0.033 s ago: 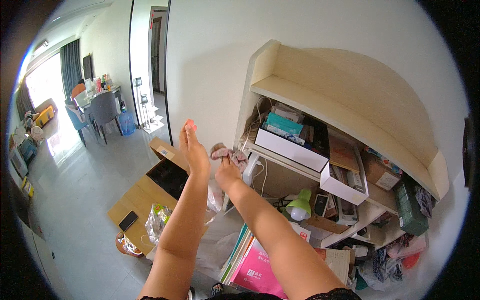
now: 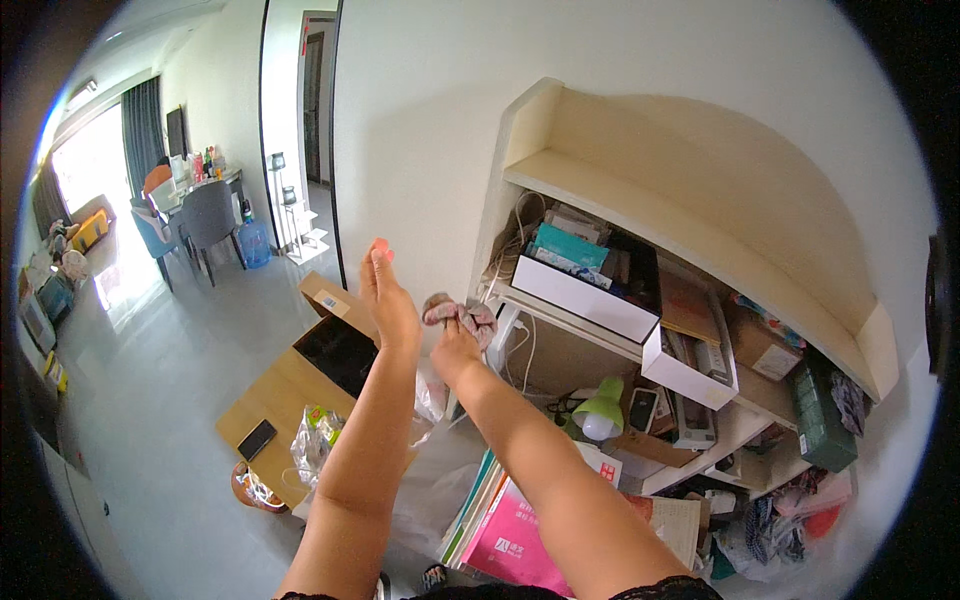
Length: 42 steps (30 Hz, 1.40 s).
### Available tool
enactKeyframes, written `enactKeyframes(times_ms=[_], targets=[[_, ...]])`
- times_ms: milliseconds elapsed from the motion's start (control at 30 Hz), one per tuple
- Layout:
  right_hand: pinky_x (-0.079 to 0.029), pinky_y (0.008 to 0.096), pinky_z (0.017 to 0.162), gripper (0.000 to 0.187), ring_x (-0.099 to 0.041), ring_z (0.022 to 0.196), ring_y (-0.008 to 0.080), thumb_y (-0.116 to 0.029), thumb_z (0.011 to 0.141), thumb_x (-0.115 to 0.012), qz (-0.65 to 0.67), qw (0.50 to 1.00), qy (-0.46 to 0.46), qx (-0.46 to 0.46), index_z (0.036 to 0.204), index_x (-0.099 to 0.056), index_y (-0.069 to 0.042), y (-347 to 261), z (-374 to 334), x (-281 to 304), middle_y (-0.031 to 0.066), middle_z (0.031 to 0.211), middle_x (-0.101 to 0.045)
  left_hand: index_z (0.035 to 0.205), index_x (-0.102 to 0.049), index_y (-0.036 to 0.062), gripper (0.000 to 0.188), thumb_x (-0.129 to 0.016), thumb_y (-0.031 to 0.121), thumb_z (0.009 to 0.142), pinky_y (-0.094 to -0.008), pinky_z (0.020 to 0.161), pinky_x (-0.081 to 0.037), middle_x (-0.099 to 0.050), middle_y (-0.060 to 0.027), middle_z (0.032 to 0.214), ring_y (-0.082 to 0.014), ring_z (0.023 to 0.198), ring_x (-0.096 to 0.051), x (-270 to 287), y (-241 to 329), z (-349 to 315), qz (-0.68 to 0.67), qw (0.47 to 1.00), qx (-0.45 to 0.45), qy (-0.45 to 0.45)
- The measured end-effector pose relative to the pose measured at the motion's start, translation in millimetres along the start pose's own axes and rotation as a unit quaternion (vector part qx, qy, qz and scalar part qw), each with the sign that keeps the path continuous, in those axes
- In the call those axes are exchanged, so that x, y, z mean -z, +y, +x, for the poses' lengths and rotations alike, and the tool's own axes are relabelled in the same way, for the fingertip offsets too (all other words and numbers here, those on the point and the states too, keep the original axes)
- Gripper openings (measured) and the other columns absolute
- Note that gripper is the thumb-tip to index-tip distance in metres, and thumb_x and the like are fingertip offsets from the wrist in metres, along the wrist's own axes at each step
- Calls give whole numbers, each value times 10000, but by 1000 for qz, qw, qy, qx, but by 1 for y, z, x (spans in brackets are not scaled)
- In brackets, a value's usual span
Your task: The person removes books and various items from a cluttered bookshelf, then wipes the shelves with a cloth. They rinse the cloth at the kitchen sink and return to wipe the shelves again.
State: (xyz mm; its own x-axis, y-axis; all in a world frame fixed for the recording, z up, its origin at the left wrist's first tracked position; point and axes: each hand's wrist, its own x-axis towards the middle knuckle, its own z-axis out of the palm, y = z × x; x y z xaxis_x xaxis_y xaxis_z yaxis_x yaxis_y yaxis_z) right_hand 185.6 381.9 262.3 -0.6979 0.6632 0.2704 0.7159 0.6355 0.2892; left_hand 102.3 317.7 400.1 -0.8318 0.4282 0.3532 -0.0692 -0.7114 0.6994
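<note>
My left hand (image 2: 392,305) is raised in front of the white wall. Its fingers are closed on a small, flat orange-pink piece (image 2: 381,248) that sticks out at the fingertips; its kind is unclear. Beside it, to the right and slightly lower, my right hand (image 2: 457,350) grips a crumpled pinkish-grey cloth (image 2: 478,318). The cloth bunches out above the fingers, near the left edge of the shelf unit (image 2: 500,240). The two hands are apart.
Below my left arm stands a wooden table (image 2: 262,395) with an open cardboard box (image 2: 340,305), a phone (image 2: 257,440) and a clear plastic bag (image 2: 312,445). Under my right arm lie pink books (image 2: 515,545). White bins (image 2: 585,300) and a green lamp (image 2: 602,405) fill the shelves.
</note>
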Motion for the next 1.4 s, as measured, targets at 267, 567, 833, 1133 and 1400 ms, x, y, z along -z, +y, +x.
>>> enactKeyframes(times_ms=[267, 567, 833, 1133, 1400], targets=[[-353, 493, 1015, 262, -494, 1184, 347, -145, 812, -547, 38, 965, -195, 171, 984, -688, -8, -8, -35, 80, 180, 1121, -626, 1125, -602, 4, 352, -462, 299, 993, -290, 914, -392, -607, -74, 1068, -161, 985, -535, 7, -16, -3, 30, 999, -4, -22], [-404, 469, 979, 309, -545, 1034, 351, -150, 762, -607, -119, 886, 446, 38, 1051, -613, -40, 172, -64, 275, 134, 1012, -609, 1229, -545, 4, 328, -436, 205, 994, -336, 1024, -350, -553, -139, 1268, -240, 1194, -503, -105, 58, -48, 47, 949, -252, -182], [-476, 406, 908, 357, -535, 1121, 309, -35, 837, -568, -36, 952, 276, -130, 1192, -565, -64, 266, -202, 289, 98, 1192, -594, 1256, -560, 113, 358, -504, 270, 940, -582, 1097, -129, -485, -87, 1366, -306, 1322, -375, -195, 39, -128, 266, 780, -438, -359], [-468, 416, 921, 359, -550, 1102, 331, -44, 810, -605, -108, 923, 254, -268, 1164, -558, -83, 377, -407, 309, 128, 1176, -597, 1276, -552, 153, 370, -527, 237, 917, -628, 1086, -38, -462, -57, 1393, -272, 1350, -346, -221, 29, -209, 336, 727, -486, -351], [-468, 417, 810, 392, -571, 925, 321, -114, 717, -662, -252, 885, 310, -240, 1102, -593, -97, 351, -462, 342, 116, 971, -606, 1296, -533, 157, 410, -543, 322, 920, -634, 1081, -91, -461, -71, 1394, -283, 1349, -348, -219, 31, -214, 370, 713, -471, -364]])
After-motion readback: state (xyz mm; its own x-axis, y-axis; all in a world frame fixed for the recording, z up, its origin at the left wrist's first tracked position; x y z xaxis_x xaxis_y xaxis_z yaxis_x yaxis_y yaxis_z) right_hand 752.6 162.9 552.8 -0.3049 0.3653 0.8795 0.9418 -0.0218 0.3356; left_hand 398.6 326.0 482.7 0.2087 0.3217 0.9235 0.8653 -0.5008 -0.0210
